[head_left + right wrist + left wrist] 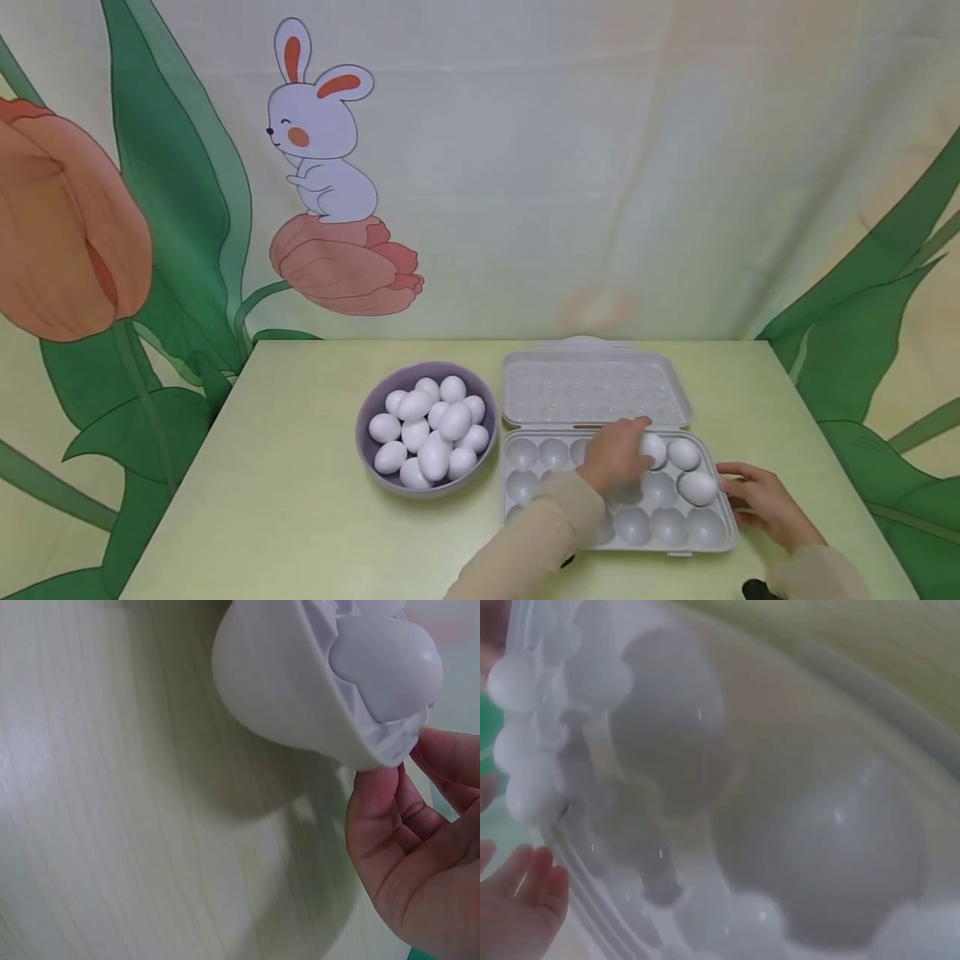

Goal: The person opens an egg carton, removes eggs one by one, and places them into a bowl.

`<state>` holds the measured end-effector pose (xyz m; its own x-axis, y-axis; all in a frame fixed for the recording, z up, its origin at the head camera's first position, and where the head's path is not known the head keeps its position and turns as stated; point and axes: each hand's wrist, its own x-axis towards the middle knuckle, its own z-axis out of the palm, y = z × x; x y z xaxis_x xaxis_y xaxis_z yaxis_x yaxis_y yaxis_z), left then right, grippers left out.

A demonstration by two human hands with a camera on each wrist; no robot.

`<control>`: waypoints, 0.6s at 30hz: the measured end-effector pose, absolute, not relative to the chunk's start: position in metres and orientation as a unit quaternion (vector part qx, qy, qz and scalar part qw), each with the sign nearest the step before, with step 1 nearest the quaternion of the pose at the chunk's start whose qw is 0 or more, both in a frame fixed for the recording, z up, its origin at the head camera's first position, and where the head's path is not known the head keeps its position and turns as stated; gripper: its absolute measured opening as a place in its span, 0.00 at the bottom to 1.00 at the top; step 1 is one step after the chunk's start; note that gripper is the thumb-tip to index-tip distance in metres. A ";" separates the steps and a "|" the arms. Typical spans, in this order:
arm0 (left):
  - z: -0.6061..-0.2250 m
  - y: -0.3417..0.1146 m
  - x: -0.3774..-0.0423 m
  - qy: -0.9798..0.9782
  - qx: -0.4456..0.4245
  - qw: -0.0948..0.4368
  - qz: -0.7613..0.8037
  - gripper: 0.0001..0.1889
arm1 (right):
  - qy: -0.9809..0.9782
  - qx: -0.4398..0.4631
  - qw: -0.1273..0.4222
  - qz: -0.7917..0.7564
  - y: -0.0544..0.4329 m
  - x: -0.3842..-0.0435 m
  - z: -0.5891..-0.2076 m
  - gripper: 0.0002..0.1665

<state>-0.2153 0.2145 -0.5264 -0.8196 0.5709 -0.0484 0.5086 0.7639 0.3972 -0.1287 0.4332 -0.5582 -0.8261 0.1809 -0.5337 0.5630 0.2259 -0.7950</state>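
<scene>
A grey-white plastic egg box point(633, 525) lies open on the table, its lid folded back. My left hand point(617, 457) reaches over it and holds a white egg point(654, 451) between thumb and fingers at the back row. Only its fingertips show at the upper left edge of the left wrist view. Two more eggs sit in cups at the right end, one at the back point(684, 454) and one in the middle row point(697, 488). My right hand point(768, 502) grips the box's right rim, thumb point(375, 799) below it. Some cups are hidden behind the left arm.
A purple-grey bowl point(363, 450) heaped with several white eggs point(415, 436) stands left of the box. The lid point(592, 375) lies towards the back edge of the pale wooden table point(270, 500). A printed curtain point(510, 167) hangs behind.
</scene>
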 end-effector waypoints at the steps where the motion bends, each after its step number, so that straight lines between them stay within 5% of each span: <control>1: -0.529 0.218 -0.214 0.936 0.299 0.070 0.175 0.28 | 0.765 0.241 0.167 -0.574 0.433 -0.129 -0.558 0.31; 18: -0.540 0.237 -0.198 0.958 0.259 0.000 0.125 0.21 | 0.756 0.244 0.162 -0.586 0.433 -0.128 -0.560 0.29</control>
<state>-0.1979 0.2370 -0.5398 -0.8661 0.4957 0.0652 0.4958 0.8348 0.2396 -0.1285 0.4335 -0.5596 -0.8288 0.1785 -0.5302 0.5580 0.1943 -0.8068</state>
